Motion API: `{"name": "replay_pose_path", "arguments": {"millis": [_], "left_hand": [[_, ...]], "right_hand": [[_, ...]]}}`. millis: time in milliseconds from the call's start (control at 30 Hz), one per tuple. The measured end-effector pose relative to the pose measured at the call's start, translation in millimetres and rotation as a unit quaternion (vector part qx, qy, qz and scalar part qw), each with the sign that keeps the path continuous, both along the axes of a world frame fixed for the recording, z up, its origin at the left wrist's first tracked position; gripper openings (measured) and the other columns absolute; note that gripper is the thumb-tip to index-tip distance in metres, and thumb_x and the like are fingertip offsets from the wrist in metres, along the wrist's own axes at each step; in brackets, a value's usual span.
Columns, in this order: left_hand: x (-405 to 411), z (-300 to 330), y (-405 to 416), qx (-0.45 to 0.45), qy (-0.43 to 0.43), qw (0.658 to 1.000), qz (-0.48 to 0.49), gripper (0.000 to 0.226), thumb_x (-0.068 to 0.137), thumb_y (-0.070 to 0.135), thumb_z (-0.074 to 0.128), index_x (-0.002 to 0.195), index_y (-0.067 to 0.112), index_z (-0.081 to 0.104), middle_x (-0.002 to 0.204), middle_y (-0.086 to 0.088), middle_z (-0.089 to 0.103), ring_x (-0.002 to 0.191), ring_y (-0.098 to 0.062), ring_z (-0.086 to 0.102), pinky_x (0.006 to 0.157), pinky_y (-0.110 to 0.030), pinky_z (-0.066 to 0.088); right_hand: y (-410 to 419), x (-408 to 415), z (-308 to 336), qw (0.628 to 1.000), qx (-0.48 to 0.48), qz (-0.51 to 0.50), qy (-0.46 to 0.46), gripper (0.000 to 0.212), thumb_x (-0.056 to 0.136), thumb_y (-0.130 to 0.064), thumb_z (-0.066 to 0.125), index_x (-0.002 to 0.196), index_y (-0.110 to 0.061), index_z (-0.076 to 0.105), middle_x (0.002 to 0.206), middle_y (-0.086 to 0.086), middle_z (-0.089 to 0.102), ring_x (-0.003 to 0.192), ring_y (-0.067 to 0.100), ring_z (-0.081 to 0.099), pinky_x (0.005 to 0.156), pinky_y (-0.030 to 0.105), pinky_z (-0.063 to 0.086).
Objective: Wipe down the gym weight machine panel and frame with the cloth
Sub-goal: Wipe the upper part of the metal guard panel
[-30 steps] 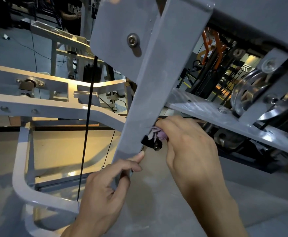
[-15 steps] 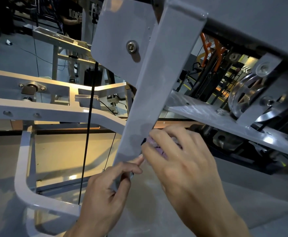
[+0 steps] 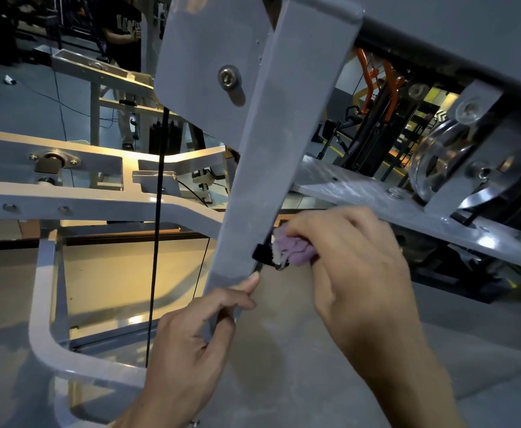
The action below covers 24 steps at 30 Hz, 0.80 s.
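The right hand (image 3: 355, 267) is closed round a bunched purple cloth (image 3: 294, 250), pressing it against the right edge of the slanted grey bar (image 3: 271, 156), just beside a small black fitting (image 3: 264, 254) on that edge; the left hand (image 3: 191, 344) is clamped on the bar's lower end, thumb laid up along it; the likeliest trouble is the cloth snagging on the fitting or its bolt head, since the wad sits right against them, and a hard pull could tear it or drag it out of the fingers; knuckles could also scrape the bar's sharp edge; the grey plate (image 3: 386, 202) behind looks streaked, so a dry wad may only smear it; the panel (image 3: 284, 366) below the hands looks dusty and unwiped; a pulley (image 3: 447, 162) and a black cable (image 3: 157, 230) sit near, and cloth should stay clear of both; the room is a dim gym floor crowded with other machines, and a person (image 3: 123, 23) stands far back.
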<state>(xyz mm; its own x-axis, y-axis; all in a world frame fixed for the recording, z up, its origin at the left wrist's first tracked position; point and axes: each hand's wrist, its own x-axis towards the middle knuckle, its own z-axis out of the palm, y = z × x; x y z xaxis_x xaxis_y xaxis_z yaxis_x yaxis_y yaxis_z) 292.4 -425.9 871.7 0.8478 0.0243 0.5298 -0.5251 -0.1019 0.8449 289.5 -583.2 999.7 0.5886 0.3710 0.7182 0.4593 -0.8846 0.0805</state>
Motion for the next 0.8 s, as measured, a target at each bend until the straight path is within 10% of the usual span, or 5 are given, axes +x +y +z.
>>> {"name": "replay_pose_path", "arguments": {"millis": [300, 800], "left_hand": [[-1, 4, 2, 0.021, -0.013, 0.999, 0.022, 0.037, 0.084, -0.004, 0.053, 0.089, 0.028, 0.071, 0.121, 0.026, 0.070, 0.112, 0.002, 0.067, 0.079, -0.013, 0.053], [-1, 3, 2, 0.021, -0.014, 1.000, 0.014, 0.035, 0.085, -0.005, 0.054, 0.090, 0.024, 0.072, 0.121, 0.024, 0.071, 0.119, 0.001, 0.064, 0.090, -0.011, 0.050]], "right_hand": [[4, 9, 18, 0.984, -0.168, 0.028, 0.060, 0.037, 0.078, -0.006, 0.034, 0.088, -0.017, 0.067, 0.089, -0.002, 0.065, 0.089, 0.028, 0.060, 0.073, 0.039, 0.045], [-3, -23, -32, 0.984, 0.171, 0.006, -0.045, 0.032, 0.077, 0.010, 0.068, 0.100, -0.010, 0.075, 0.106, -0.005, 0.070, 0.099, 0.018, 0.066, 0.089, 0.025, 0.051]]}}
